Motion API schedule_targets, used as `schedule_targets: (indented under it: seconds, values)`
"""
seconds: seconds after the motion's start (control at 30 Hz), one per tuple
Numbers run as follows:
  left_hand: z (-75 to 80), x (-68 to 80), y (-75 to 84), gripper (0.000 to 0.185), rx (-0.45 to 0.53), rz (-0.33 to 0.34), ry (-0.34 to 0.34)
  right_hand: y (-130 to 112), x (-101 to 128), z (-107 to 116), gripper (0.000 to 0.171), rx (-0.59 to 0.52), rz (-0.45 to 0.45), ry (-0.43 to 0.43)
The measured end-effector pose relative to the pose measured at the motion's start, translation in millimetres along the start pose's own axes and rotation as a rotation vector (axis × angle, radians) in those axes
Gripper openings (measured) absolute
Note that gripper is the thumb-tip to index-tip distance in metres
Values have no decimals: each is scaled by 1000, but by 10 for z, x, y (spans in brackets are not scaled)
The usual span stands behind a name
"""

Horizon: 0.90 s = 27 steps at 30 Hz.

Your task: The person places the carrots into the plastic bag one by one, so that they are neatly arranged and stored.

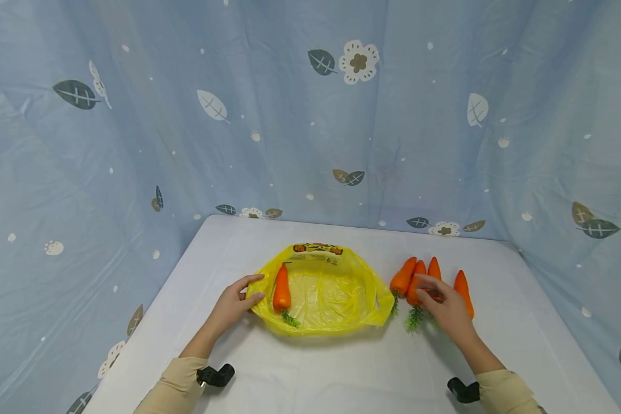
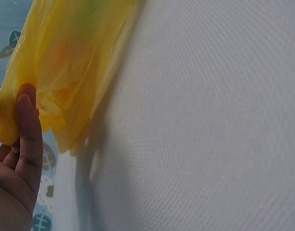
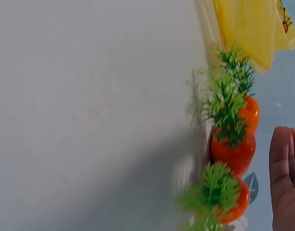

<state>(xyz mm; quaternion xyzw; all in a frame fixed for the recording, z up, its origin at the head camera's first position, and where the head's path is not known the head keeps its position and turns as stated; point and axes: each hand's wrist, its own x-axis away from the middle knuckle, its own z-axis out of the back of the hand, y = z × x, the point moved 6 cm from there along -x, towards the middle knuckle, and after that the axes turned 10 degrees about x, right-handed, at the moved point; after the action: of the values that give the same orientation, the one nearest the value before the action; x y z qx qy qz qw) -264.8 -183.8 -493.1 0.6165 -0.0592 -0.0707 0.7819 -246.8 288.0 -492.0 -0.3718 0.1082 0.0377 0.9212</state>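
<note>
I read left hand pinching rim of crinkly yellow plastic bag at its 9 o'clock, thumb and fingers on film, mouth held open. One orange plastic carrot with green top already inside, near that rim. Right hand over cluster of four orange carrots at bag's 3 o'clock, fingers loosely curved, no grip closed (wrist view shows fingertips clear of carrots). Step in hand, my guess: picking second carrot. Next needs firm pinch on one body, then lift over rim.
</note>
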Motion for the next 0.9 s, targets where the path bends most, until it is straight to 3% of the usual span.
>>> schedule_targets:
  seconds: [0.2, 0.33, 0.63, 0.9]
  values:
    - [39, -88, -212, 49, -10, -5, 3, 80, 16, 110, 37, 81, -46, 42]
    - [58, -110, -253, 51, 22, -11, -11, 157, 29, 155, 37, 103, -51, 62]
    - [3, 11, 60, 48, 23, -1, -18, 243, 54, 266, 36, 130, -33, 120]
    - [60, -97, -238, 51, 19, 16, 4, 346, 84, 324, 39, 141, -76, 166]
